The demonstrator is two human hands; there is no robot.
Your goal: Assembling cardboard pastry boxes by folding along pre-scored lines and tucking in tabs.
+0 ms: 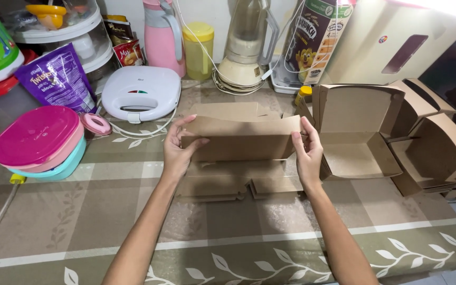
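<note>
Both hands hold one flat brown cardboard box blank [241, 140], its middle panel raised upright between them. My left hand [178, 148] grips its left end, thumb in front and fingers behind. At the blank's right end, my right hand [307, 153] pinches the edge. Under the blank lies a stack of flat cardboard blanks [222, 184] on the tablecloth. Just right of my right hand stands a folded open cardboard box [357, 132] with its lid up.
More folded boxes [439, 148] nest at the right table edge. To the left sit stacked pink and teal lidded containers [40, 142], a white sandwich maker [141, 92] with its cord, and a purple snack bag [59, 79]. A pink jug, yellow jar, blender and cereal box line the back.
</note>
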